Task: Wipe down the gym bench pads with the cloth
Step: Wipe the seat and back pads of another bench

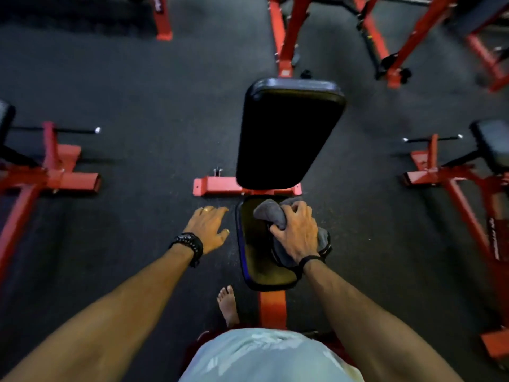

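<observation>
The grey cloth (271,213) lies bunched on the black seat pad (254,260), toward the pad's far right part, with the right hand (296,232) pressed down on it, fingers curled into the folds and gripping the fabric. It looks soft and light, a limp thing that will crumple and slide under a palm, so the sensible hold is the one shown: a gathered wad under the heel of the hand, loose ends tucked (one flap trails off toward the pad's right edge). The left hand (208,227) hovers beside the pad's left edge with fingers spread, holding nothing. The seat pad's long axis runs away from the person toward the red frame crossbar (214,186), and the larger backrest pad (286,136) continues that line beyond it, tilted up and leaning slightly right. Both pads look firm, smooth and probably slick, so strokes along their length should glide. The backrest appears not yet reached.
</observation>
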